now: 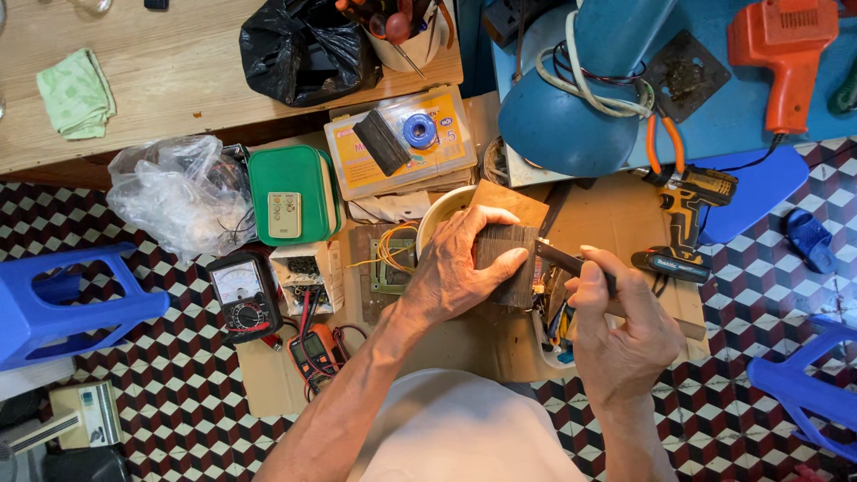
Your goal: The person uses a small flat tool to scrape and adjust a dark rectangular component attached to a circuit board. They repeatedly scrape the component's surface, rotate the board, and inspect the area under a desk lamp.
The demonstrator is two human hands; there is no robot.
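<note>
Dark rectangular wooden block is gripped by the left hand; at its 3 o'clock, a thin dark-bladed tool is pinched by the right hand.

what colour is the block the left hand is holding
Dark brown, with a wood-like grain. The block shows best in the head view, gripped by the left hand.

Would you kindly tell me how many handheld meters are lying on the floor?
2: an analog meter left of the left hand, and an orange-trimmed digital meter just below-right of it. Others may be hidden.
</note>
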